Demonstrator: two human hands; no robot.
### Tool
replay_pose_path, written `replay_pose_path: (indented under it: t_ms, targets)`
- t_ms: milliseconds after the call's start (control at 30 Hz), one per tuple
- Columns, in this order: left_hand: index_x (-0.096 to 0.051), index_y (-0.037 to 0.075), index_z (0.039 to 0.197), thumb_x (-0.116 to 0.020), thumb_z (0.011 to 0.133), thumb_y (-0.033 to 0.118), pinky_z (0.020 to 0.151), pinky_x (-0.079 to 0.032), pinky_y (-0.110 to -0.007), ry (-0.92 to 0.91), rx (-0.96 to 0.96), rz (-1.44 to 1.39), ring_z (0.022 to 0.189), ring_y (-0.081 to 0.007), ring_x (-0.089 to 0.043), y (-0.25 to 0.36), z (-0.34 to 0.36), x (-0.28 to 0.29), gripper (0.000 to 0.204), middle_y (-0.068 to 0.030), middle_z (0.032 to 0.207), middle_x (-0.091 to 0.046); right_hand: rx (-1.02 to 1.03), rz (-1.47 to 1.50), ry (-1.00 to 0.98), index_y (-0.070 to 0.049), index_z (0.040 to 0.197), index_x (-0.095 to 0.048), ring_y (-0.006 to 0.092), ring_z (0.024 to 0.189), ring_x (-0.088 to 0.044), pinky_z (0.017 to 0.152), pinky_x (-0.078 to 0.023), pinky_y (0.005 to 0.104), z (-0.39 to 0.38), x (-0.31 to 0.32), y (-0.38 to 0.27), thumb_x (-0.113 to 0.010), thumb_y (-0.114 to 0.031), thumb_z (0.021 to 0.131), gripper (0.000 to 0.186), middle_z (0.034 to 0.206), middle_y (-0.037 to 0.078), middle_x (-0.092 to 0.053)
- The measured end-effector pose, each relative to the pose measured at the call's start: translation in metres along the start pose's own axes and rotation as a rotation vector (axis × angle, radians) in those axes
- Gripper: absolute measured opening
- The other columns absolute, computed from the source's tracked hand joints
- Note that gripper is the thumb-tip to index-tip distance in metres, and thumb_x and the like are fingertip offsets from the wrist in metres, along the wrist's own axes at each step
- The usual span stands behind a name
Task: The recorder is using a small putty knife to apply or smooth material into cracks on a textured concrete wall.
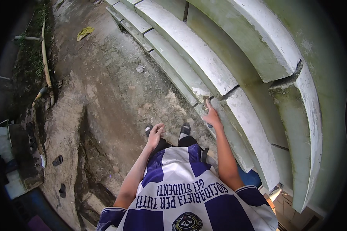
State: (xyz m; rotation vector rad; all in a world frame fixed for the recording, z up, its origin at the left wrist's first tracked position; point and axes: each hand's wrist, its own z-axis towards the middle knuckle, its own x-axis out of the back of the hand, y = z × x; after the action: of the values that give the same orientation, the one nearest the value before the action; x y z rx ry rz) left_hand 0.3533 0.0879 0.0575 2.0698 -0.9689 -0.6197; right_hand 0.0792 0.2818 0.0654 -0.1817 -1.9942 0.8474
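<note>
My right hand is wrapped round the dark handle of what looks like a scraper. Its short flat blade touches the edge of a pale green concrete ledge, beside a bright white patch on that edge. My index finger stretches along the tool toward the blade. In front of my waist hangs my left hand, with loosely bent fingers apart and nothing visible in them.
Stepped ledges with worn white top faces rise along my right. Stained concrete ground lies ahead, with a crumpled whitish scrap and a yellow cloth. Pipes and two loose sandals are at the left.
</note>
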Motion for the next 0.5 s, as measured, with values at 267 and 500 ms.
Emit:
replay_pose_path:
  t_ms: [267,500]
  targets:
    - [-0.048,0.005,0.13,-0.048,0.097,0.023,0.086,-0.046,-0.03,-0.126,-0.138,0.067,0.104,-0.0172,-0.058,0.048,0.0,-0.04,0.038,-0.007,0.127,-0.058,-0.16,-0.239,-0.177,-0.027,0.145,-0.032,0.0435,0.101,-0.058,0.088,-0.046,0.0481,-0.025,0.026,-0.027,-0.055,-0.008,0.08,0.071,0.109,0.028,-0.06]
    - [-0.05,0.002,0.127,-0.049,0.096,0.02,0.091,-0.044,-0.03,-0.146,-0.206,0.045,0.106,-0.0177,-0.056,0.059,0.003,-0.058,0.036,-0.0082,0.125,-0.058,-0.071,-0.394,-0.169,-0.025,0.144,-0.035,0.0419,0.097,-0.061,0.086,-0.047,0.0491,-0.022,0.025,-0.037,-0.053,-0.008,0.083,0.066,0.102,0.027,-0.063]
